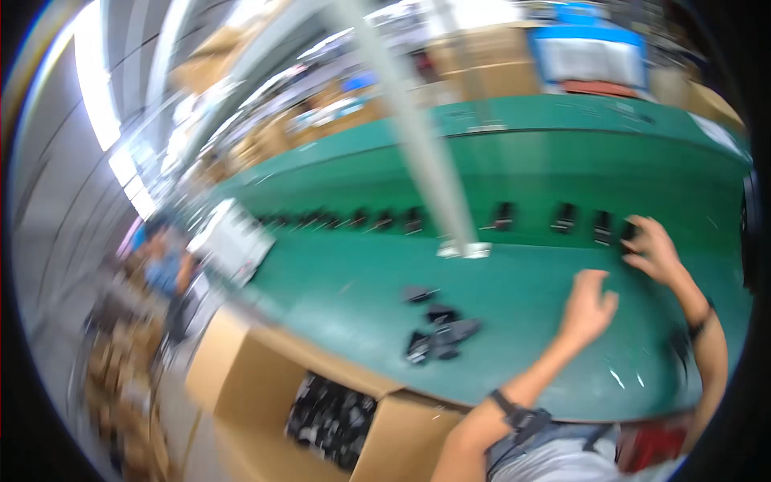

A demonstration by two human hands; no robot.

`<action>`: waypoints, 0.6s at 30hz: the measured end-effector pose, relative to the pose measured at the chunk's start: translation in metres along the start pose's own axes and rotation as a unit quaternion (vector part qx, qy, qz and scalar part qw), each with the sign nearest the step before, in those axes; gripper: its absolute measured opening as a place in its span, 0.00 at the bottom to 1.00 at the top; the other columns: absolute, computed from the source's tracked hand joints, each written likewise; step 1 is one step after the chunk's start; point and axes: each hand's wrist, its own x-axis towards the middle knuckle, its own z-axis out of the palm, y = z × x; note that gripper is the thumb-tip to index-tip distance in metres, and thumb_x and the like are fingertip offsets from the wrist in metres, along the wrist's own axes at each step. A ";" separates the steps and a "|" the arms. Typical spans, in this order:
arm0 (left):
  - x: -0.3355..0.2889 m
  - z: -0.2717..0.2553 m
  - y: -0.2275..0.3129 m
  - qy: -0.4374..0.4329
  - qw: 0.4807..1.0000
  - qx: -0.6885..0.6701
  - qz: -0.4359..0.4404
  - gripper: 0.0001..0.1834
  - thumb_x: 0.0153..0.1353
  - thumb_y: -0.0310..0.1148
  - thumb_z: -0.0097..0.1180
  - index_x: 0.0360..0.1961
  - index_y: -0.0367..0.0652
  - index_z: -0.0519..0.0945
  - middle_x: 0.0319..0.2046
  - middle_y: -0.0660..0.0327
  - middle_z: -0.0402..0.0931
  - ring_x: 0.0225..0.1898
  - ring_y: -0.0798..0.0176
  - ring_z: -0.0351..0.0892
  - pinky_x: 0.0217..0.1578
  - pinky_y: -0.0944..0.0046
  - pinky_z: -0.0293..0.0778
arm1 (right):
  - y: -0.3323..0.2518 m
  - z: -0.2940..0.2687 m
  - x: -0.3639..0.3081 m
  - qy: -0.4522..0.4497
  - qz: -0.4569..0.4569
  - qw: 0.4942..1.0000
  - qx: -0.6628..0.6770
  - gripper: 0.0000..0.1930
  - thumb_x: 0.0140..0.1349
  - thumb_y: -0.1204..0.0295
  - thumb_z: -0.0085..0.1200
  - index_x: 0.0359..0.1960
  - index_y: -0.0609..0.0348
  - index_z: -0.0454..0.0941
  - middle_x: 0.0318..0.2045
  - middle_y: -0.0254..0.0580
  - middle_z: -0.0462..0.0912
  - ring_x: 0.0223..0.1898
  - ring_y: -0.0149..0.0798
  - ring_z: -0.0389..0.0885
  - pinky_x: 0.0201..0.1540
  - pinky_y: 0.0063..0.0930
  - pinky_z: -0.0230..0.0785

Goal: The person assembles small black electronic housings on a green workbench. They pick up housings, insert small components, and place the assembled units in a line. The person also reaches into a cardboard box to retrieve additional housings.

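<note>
My right hand (656, 251) is at the right end of a row of small black parts on the green workbench (530, 321). Its thumb and fingers are closed round a small black part (629, 233) of the same look, blurred and partly covered by the fingers. Just left of it lie a black part (602, 227) and another black part (564, 217). My left hand (589, 309) hangs over the bench, nearer to me, thumb apart from the bent fingers and nothing visible in it. Further left, several dark loose pieces (442, 329) lie in a small heap.
An open cardboard box (273, 353) full of black parts (331, 418) stands at the front left edge. A pale post (426, 161) rises from the bench. Beyond are a white box-shaped object (231, 241), a blue bin (590, 52) and, far left, another person (165, 265).
</note>
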 end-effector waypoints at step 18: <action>-0.004 -0.007 0.013 -0.138 0.989 0.058 0.020 0.17 0.59 0.31 0.61 0.49 0.41 0.77 0.52 0.54 0.72 0.42 0.57 0.80 0.41 0.60 0.77 | 0.048 0.018 0.019 -0.107 0.081 0.980 -0.148 0.15 0.45 0.66 0.65 0.38 0.51 0.87 0.58 0.44 0.74 0.62 0.49 0.66 0.62 0.45 0.61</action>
